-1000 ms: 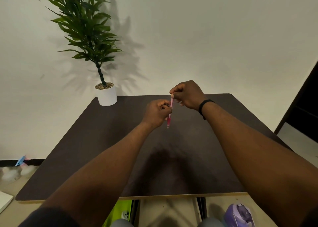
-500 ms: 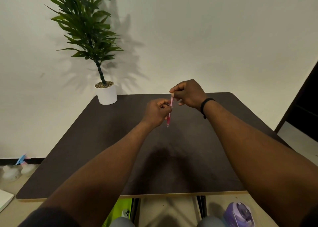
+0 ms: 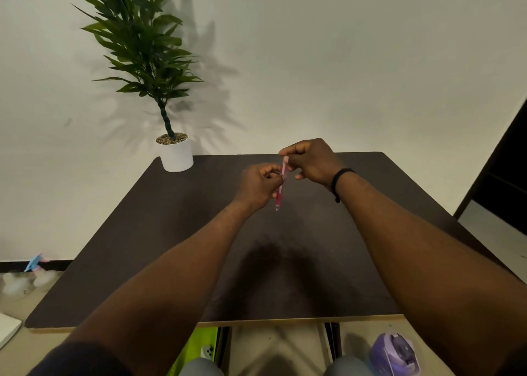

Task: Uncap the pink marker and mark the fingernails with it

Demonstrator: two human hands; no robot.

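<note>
A thin pink pen (image 3: 279, 194) hangs nearly upright above the middle of a dark brown table (image 3: 176, 233). My left hand (image 3: 258, 184) pinches its middle with curled fingers. My right hand (image 3: 310, 160) pinches the pen's top end between thumb and forefinger; a black band circles that wrist. The pen's lower tip points down and is clear of the tabletop. Both forearms reach in from the near edge.
A potted green plant (image 3: 175, 154) in a white pot stands at the table's far left corner against a pale wall. On the floor lie a purple object (image 3: 395, 354) at right, a green item (image 3: 199, 347) under the table, and a white slab (image 3: 7, 328) at left.
Both hands and the pen have stayed almost in place; the right hand shifted very slightly at the pen's top.
</note>
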